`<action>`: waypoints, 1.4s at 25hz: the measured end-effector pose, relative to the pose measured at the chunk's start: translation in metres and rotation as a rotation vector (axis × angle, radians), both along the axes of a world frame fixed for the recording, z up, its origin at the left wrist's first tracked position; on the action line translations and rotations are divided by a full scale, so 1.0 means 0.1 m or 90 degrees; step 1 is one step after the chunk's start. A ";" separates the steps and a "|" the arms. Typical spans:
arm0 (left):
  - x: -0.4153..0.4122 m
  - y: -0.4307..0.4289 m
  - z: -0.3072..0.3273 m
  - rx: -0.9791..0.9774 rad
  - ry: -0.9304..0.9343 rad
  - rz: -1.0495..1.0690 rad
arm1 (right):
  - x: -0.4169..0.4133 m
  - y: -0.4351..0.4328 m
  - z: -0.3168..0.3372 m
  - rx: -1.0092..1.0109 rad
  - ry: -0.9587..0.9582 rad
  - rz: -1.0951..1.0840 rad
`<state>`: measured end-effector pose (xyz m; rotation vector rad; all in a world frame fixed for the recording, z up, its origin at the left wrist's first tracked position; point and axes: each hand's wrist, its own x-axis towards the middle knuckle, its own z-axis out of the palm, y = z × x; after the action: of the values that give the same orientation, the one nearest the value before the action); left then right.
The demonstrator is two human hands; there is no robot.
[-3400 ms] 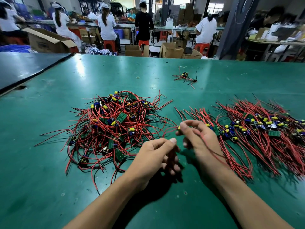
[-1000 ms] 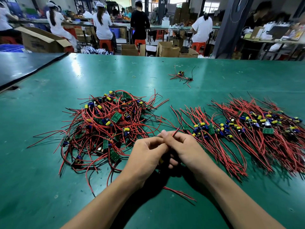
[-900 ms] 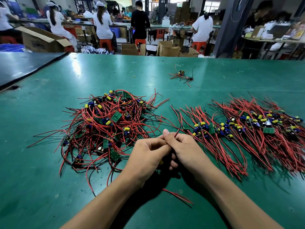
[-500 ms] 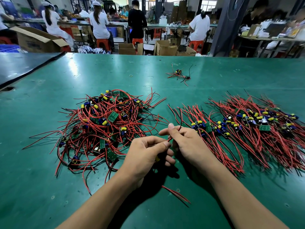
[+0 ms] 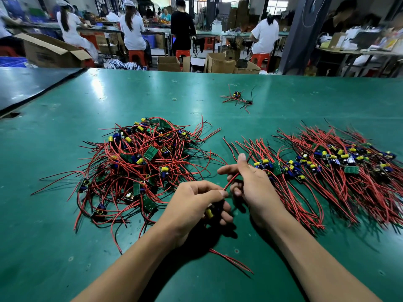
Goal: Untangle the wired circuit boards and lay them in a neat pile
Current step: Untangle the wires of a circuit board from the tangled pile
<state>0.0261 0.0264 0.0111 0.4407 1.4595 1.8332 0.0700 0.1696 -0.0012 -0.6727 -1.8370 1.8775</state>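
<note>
Head view. The hands are drawing apart. Half a second back they were nearly knuckle to knuckle; now the right hand (image 5: 253, 184) is sitting a little further toward the sorted side, thumb raised, and a red wire (image 5: 232, 180) is stretching between the two hands.

The left hand (image 5: 194, 205) is curling its fingers round a circuit board (image 5: 209, 213), of which only a yellow capacitor is peeking out under the knuckles. Its thumb and forefinger are nipping the wire's near end. The right hand is pinching the same wire between thumb and forefinger, with the lower fingers folding under. Loose tails (image 5: 231, 260) are trailing from beneath the left wrist onto the green table (image 5: 54, 247).

The tangled heap (image 5: 139, 162) of boards and red leads is lying left of the hands, just beyond the left knuckles. The combed pile (image 5: 327, 168) is lying to the right with its wires running roughly parallel, and its near edge is passing just beside the right hand. A stray cluster (image 5: 236, 98) is sitting alone farther up the table.

Beyond the far edge, seated workers (image 5: 133, 31) are facing away at benches, and an open cardboard box (image 5: 52, 51) is standing at left.
</note>
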 end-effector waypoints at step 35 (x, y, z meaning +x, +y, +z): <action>-0.01 -0.01 0.00 0.031 -0.021 0.005 | 0.05 -0.21 0.05 -0.194 0.041 0.232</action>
<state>0.0251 0.0250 0.0107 0.4276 1.3989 1.8778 0.0750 0.1484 0.0039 -0.3816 -1.7395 2.4172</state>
